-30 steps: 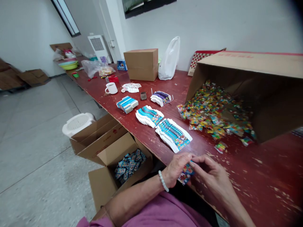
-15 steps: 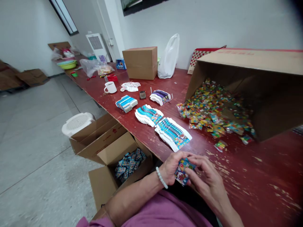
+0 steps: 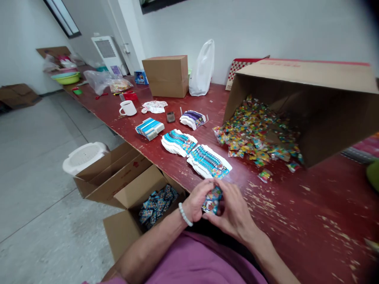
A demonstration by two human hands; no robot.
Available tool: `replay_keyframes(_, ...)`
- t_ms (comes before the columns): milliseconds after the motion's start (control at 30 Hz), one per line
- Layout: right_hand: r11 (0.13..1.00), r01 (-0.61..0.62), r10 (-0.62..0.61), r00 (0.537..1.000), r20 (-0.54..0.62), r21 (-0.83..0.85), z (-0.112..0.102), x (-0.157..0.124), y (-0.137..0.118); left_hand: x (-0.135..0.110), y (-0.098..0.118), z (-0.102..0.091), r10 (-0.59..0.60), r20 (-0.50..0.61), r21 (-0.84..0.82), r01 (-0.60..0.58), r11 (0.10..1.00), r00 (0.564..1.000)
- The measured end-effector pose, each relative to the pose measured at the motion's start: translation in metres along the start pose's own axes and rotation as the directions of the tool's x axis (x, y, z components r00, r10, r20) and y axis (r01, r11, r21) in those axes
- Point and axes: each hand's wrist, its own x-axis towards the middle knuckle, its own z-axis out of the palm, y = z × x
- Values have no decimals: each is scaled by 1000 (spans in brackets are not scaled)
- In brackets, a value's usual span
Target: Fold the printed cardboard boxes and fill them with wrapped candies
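Observation:
Both my hands meet at the near edge of the red table [image 3: 296, 205], gripping one small colourful packet [image 3: 212, 200]. My left hand [image 3: 197, 200], with a white bead bracelet on the wrist, pinches its left side. My right hand [image 3: 233, 211] wraps round its right side. Just beyond my hands lies a fanned stack of blue printed cards [image 3: 209, 161], with a second stack [image 3: 178, 142] behind it. A large cardboard box on its side [image 3: 325, 106] spills a heap of small colourful packets [image 3: 257, 136] onto the table.
On the floor to the left stands an open carton [image 3: 130, 221] holding blue packets, beside a white plastic stool [image 3: 83, 156]. Farther along the table are a white mug [image 3: 128, 107], a shut brown box [image 3: 166, 75], a white plastic bag [image 3: 203, 69] and a phone [image 3: 170, 116].
My hands have drawn the packet back from the table towards my body and turned it upright. The view has swung a little to the right.

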Motion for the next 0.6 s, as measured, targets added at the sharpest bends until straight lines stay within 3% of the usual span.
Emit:
replay_keyframes(100, 991, -93, 87, 994, 61, 98, 5, 16, 22, -15, 15, -26, 141, -112, 291, -103, 951, 984)
replay_keyframes(167, 981, -191, 192, 981, -16, 42, 6, 29, 49, -28, 25, -51, 243, -180, 522, -118, 845, 953)
replay_keyframes(233, 963, -264, 260, 962, -83, -50, 8, 41, 79, -40, 35, -81, 368, -229, 742, -82, 665, 901)
replay_keyframes(300, 938, -311, 302, 950, -80, -155, 10, 49, 103, -50, 43, -110, 506, -247, 872, -38, 488, 827)
replay_keyframes(400, 876, -371, 385, 923, -18, -309, 13, 55, 120, -57, 51, -142, 610, -277, 907, -8, 422, 742)
replay_keyframes(500, 828, -417, 447, 895, -9, -375, 15, 56, 121, -55, 55, -147, 626, -264, 893, -60, 447, 734)
replay_keyframes(600, 806, -506, 505, 859, -87, -309, 15, 55, 119, -46, 54, -129, 647, -226, 874, -142, 465, 728)
